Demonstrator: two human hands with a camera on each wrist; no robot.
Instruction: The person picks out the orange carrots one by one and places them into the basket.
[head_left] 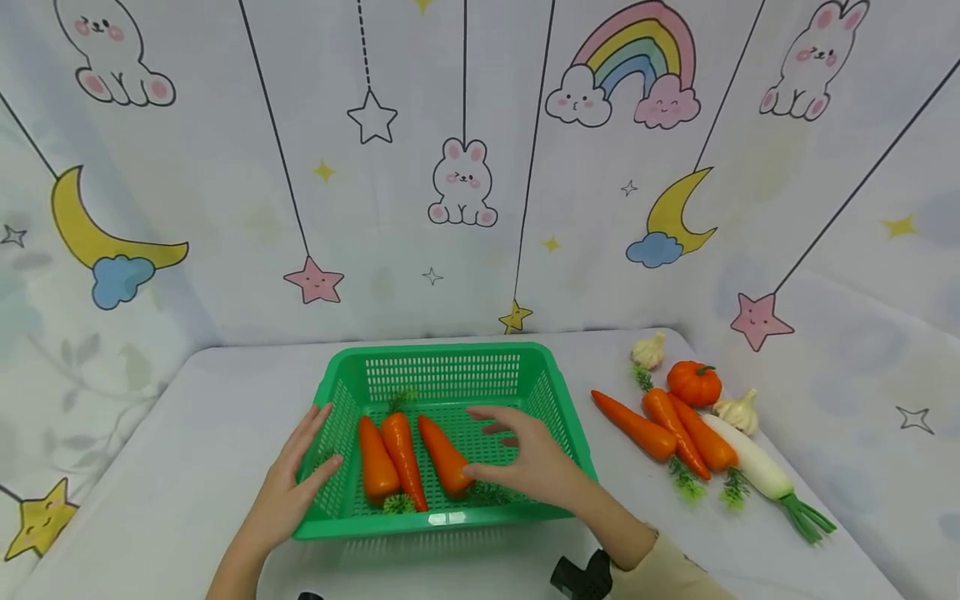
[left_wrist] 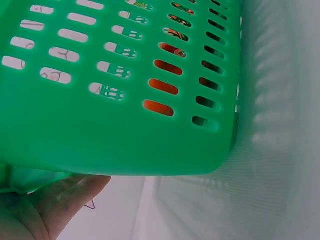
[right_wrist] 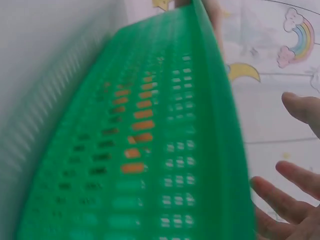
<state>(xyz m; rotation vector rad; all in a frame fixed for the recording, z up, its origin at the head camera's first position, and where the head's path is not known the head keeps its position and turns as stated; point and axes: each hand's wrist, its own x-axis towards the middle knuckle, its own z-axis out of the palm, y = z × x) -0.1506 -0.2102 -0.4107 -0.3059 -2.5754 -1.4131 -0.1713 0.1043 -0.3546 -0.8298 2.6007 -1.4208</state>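
Left grip and right grip spread empty, the basket's long axis running sideways.

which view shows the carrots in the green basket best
The head view: it looks down into the green basket, so three carrots show there nearly whole. The left and right wrist views face the basket's outside and show only orange patches through its pierced sides.
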